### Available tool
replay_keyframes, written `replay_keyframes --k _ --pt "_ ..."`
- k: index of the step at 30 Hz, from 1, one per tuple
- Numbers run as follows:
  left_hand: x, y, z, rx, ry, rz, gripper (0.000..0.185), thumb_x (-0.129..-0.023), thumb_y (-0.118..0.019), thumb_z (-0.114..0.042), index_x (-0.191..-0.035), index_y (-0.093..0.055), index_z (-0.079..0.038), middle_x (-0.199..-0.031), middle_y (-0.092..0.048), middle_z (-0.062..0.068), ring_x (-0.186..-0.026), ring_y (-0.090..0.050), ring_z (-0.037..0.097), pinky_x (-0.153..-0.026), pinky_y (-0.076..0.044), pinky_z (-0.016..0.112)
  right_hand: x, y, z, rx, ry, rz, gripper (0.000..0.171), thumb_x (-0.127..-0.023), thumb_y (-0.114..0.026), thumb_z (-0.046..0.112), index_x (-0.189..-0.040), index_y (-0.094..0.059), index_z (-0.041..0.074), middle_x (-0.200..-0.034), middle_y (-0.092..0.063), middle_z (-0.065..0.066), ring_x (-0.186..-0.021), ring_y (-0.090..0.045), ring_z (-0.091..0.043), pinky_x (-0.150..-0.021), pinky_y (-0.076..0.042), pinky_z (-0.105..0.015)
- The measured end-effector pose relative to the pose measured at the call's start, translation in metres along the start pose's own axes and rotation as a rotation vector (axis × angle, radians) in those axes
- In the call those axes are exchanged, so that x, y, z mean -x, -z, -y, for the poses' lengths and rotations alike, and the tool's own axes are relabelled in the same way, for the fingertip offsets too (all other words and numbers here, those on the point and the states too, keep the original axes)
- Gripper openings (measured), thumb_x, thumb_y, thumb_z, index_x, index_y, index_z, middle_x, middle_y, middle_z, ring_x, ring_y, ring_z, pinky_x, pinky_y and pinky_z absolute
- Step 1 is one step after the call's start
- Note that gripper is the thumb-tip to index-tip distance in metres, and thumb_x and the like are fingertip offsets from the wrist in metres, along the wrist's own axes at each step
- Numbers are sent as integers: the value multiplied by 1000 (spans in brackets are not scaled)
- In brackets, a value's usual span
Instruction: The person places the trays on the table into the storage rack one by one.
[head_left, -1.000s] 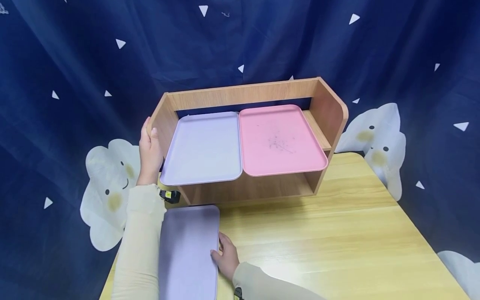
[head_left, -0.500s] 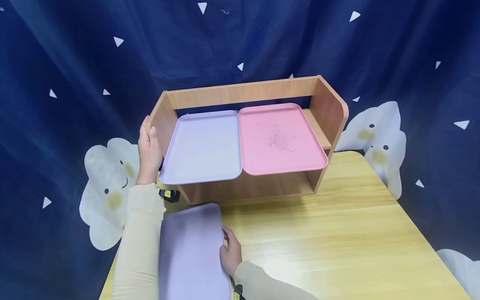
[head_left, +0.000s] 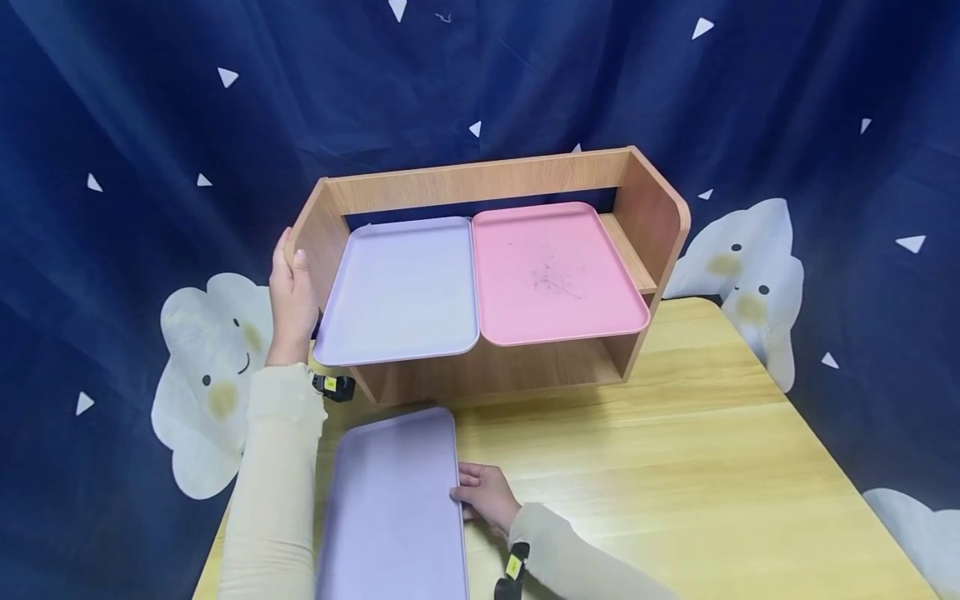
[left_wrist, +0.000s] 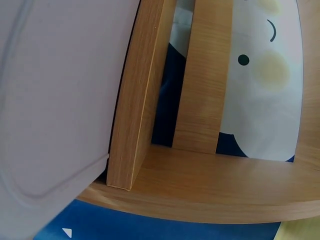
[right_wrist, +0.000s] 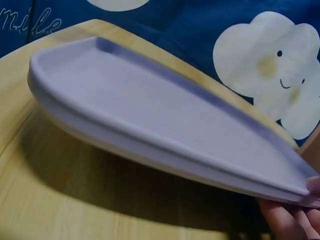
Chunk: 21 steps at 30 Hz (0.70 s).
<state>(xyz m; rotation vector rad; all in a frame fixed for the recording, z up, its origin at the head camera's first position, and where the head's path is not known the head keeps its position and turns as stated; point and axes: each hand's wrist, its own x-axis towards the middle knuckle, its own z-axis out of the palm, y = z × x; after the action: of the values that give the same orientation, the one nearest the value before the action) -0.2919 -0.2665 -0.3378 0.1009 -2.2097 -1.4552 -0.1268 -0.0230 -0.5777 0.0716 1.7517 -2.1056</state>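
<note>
Head view: purple tray (head_left: 393,508) shifted rightward

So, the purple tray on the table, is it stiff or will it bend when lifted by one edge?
Probably stiff: the purple tray keeps its shape while the right hand tilts it off the table. It seems light. Its smooth rim may slip.

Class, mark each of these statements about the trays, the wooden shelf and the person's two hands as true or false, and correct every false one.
1. A pink tray lies on the wooden shelf. True.
2. The left hand holds the pink tray. False: it grips the shelf's left side panel.
3. The right hand grips the edge of a purple tray on the table. True.
4. That purple tray lies flat. False: the right wrist view shows its gripped edge tilted up.
5. The shelf holds three trays. False: two, a lavender tray and the pink one.
</note>
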Motion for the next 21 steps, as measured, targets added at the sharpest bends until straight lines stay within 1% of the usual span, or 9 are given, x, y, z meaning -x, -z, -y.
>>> replay_keyframes --k 3,7,9,14,16,18,21 --pt "0 1 0 3 -4 1 52 -102 -29 -43 -150 -19 -29 -152 -29 -7 -138 -30 13 -114 -22 42 5 5 7 14 0 3 54 -77 -61 -11 -129 -47 -14 -116 -61 -26 -71 -69 -26 -54 -56 -33" --pt "1 0 0 7 -14 4 51 -102 -29 -42 -150 -19 -30 -152 -30 -6 -137 -31 14 -114 -23 43 11 10 10 -4 31 -20 58 -79 -62 -10 -134 -44 -10 -120 -59 -26 -72 -69 -27 -52 -56 -31" --pt "1 0 0 7 -17 7 51 -102 -29 -43 -150 -19 -31 -152 -30 -6 -137 -31 14 -113 -23 43 12 13 10 -12 40 -37 57 -79 -61 -9 -134 -44 -8 -121 -59 -26 -74 -69 -27 -52 -56 -32" --pt "1 0 1 13 -15 6 51 -102 -29 -42 -150 -19 -31 -152 -30 -5 -137 -31 14 -113 -23 43 11 24 8 26 48 -89 53 -79 -62 -9 -131 -50 -6 -118 -61 -25 -72 -69 -26 -51 -55 -34" --pt "1 0 1 17 -14 6 50 -102 -29 -41 -150 -19 -30 -152 -30 -5 -137 -31 14 -113 -23 42 10 29 8 39 51 -99 52 -79 -62 -9 -130 -51 -6 -116 -61 -25 -72 -69 -24 -50 -55 -32" --pt "0 1 2 22 -11 10 50 -102 -29 -40 -150 -18 -29 -152 -29 -5 -137 -31 14 -113 -23 42 10 33 9 44 52 -104 51 -79 -62 -8 -129 -51 -7 -116 -61 -25 -71 -69 -20 -48 -54 -27" --pt "-1 1 2 25 -6 15 51 -102 -29 -39 -150 -17 -28 -152 -29 -4 -137 -30 15 -114 -23 42 9 41 10 57 66 -112 49 -81 -62 -7 -129 -51 -8 -116 -61 -25 -66 -67 -14 -44 -49 -21"
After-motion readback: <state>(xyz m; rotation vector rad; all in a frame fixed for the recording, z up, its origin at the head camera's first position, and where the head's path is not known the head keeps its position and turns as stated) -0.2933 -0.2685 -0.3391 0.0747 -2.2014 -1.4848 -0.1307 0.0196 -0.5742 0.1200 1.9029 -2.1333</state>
